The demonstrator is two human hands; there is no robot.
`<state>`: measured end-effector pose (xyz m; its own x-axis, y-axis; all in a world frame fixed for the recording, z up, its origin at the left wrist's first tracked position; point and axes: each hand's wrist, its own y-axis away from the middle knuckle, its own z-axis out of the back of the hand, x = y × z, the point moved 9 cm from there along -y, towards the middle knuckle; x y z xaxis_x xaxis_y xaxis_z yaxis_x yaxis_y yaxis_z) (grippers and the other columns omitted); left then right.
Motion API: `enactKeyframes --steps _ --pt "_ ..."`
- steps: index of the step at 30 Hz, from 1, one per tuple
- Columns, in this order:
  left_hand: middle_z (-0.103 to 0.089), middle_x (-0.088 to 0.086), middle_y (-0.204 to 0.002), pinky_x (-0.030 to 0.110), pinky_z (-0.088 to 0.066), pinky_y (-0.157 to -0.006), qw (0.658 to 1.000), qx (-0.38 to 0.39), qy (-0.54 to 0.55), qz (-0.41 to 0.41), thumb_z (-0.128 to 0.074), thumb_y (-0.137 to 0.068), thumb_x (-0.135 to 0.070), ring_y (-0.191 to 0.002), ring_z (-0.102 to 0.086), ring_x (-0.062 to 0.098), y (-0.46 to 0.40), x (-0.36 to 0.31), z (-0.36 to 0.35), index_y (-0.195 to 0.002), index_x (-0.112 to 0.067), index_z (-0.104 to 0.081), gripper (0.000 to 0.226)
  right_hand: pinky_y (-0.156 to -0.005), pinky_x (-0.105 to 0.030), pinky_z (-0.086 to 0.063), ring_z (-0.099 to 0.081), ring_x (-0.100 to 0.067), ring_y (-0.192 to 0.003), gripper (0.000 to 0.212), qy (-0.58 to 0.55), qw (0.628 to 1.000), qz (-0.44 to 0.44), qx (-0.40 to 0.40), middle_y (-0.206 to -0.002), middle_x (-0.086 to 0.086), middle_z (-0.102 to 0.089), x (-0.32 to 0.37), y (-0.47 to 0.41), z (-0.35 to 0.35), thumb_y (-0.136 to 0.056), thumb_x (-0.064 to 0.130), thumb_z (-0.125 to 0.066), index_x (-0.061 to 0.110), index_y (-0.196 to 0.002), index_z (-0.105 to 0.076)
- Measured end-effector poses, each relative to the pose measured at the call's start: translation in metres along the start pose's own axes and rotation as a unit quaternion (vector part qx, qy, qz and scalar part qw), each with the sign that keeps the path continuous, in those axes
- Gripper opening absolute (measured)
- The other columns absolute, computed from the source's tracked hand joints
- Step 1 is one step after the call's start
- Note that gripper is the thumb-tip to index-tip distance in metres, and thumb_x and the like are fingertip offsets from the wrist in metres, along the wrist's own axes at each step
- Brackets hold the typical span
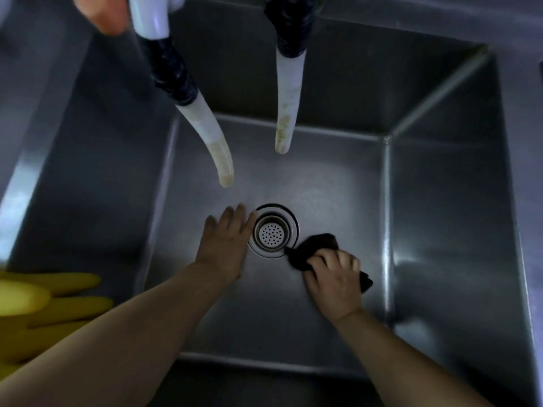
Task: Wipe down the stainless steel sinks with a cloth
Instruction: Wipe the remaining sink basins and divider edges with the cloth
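Gripping a dark cloth (316, 248), the right hand (335, 282) has its fingers curled tightly round the bunched fabric and presses it onto the floor of a deep stainless steel sink (440, 230). That grip is narrow, closed fully on the cloth, which lies just right of the round perforated drain strainer (273, 230) with one corner touching the strainer's rim. The left hand (226, 245) lies flat on the sink floor just left of the strainer, fingers straight and close together, holding nothing; its fingertips reach the strainer's edge.

No readable writing, brand or label shows anywhere.

Counted: two bare hands, one cloth, one drain strainer, one sink basin. Two pale hoses hang down from above into the basin, each wrapped with dark tape near the top: the left hose (205, 127) curves toward the drain, and the right hose (286, 107) hangs straighter, stained brownish near its tip. Yellow rubber gloves (44, 312) rest on the sink's left edge, near the left forearm; their number is unclear.
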<state>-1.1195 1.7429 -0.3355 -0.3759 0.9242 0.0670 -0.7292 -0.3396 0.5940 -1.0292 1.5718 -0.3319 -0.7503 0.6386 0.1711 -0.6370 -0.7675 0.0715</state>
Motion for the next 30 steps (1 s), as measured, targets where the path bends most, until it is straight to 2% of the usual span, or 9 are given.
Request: enactKeyframes --steps 5,7,10,12,15,18,21,25,30 --pt "0.007 0.021 -0.155 0.050 -0.021 -0.113 0.995 0.051 0.051 0.073 -0.063 -0.081 -0.042 -0.143 -0.001 0.037 0.020 0.015 -0.014 -0.146 0.001 0.006 0.104 -0.091 -0.050 -0.040 -0.051 -0.038 -0.101 0.052 0.036 0.986 -0.161 0.010 -0.116 -0.015 -0.060 -0.058 -0.024 0.015 -0.080 0.044 -0.038 0.011 -0.110 -0.064" --pt "0.009 0.025 -0.154 0.050 -0.022 -0.113 0.995 0.068 0.049 0.058 -0.064 -0.080 -0.040 -0.143 0.000 0.041 0.016 0.013 -0.018 -0.145 0.004 0.009 0.107 -0.106 -0.054 -0.028 -0.038 -0.038 -0.123 0.061 0.020 0.984 -0.174 0.028 -0.139 -0.014 -0.046 -0.061 -0.054 0.010 -0.087 0.047 -0.032 0.010 -0.131 -0.050" --pt "0.009 0.030 -0.152 0.053 -0.024 -0.111 0.995 0.084 0.038 0.047 -0.064 -0.080 -0.038 -0.141 -0.001 0.045 0.009 0.012 -0.022 -0.144 0.007 0.010 0.107 -0.119 -0.045 -0.004 -0.013 -0.029 -0.143 0.065 0.017 0.990 -0.133 0.038 -0.157 -0.009 -0.020 -0.038 -0.115 0.001 -0.093 0.045 -0.022 0.013 -0.148 -0.024" --pt "0.009 0.030 -0.152 0.053 -0.024 -0.111 0.994 0.097 0.037 0.045 -0.068 -0.077 -0.043 -0.141 0.000 0.045 0.006 0.012 -0.027 -0.143 0.007 0.011 0.114 -0.118 -0.041 0.002 -0.007 -0.026 -0.146 0.064 -0.004 0.995 -0.095 0.030 -0.158 -0.010 -0.014 -0.005 -0.156 -0.005 -0.094 0.042 -0.027 0.012 -0.150 -0.019" --pt "0.010 0.029 -0.153 0.053 -0.023 -0.111 0.994 0.090 0.042 0.040 -0.071 -0.073 -0.049 -0.142 0.001 0.044 0.002 0.014 -0.031 -0.144 0.006 0.012 0.122 -0.119 -0.043 -0.008 -0.015 -0.028 -0.145 0.065 -0.005 1.000 0.004 0.021 -0.156 -0.013 -0.022 0.071 -0.197 -0.017 -0.093 0.041 -0.036 0.011 -0.149 -0.023" --pt "0.009 0.027 -0.153 0.053 -0.022 -0.111 0.993 0.104 0.044 0.035 -0.070 -0.073 -0.049 -0.142 0.002 0.044 0.001 0.015 -0.037 -0.145 0.002 0.011 0.119 -0.112 -0.042 -0.024 -0.039 -0.034 -0.130 0.059 -0.039 0.990 0.137 -0.009 -0.139 -0.020 -0.048 0.160 -0.200 -0.018 -0.083 0.031 -0.053 0.004 -0.135 -0.048" --pt "0.006 0.023 -0.155 0.054 -0.020 -0.112 0.992 0.114 0.042 0.028 -0.066 -0.076 -0.048 -0.141 0.005 0.043 0.000 0.014 -0.041 -0.148 -0.005 0.007 0.111 -0.117 -0.038 0.005 -0.014 -0.030 -0.145 0.060 -0.094 0.960 0.245 0.099 -0.155 -0.015 -0.023 0.223 -0.201 -0.042 -0.093 0.021 -0.046 0.006 -0.147 -0.026" --pt "0.019 0.026 -0.152 0.053 -0.017 -0.113 0.989 0.131 0.053 0.040 -0.069 -0.074 -0.048 -0.141 0.009 0.043 -0.001 0.016 -0.042 -0.145 0.000 0.017 0.121 -0.120 -0.042 -0.001 -0.007 -0.023 -0.147 0.052 -0.157 0.950 0.226 0.149 -0.158 -0.011 -0.015 0.221 -0.237 -0.047 -0.100 0.011 -0.037 0.006 -0.149 -0.020" --pt "0.021 0.028 -0.151 0.053 -0.016 -0.115 0.987 0.147 0.055 0.045 -0.072 -0.073 -0.047 -0.141 0.010 0.043 -0.002 0.016 -0.039 -0.142 0.004 0.019 0.125 -0.118 -0.038 0.004 0.003 -0.021 -0.147 0.063 0.024 0.976 0.204 0.075 -0.160 -0.005 -0.003 0.169 -0.271 -0.031 -0.098 0.035 -0.032 0.012 -0.152 -0.008"
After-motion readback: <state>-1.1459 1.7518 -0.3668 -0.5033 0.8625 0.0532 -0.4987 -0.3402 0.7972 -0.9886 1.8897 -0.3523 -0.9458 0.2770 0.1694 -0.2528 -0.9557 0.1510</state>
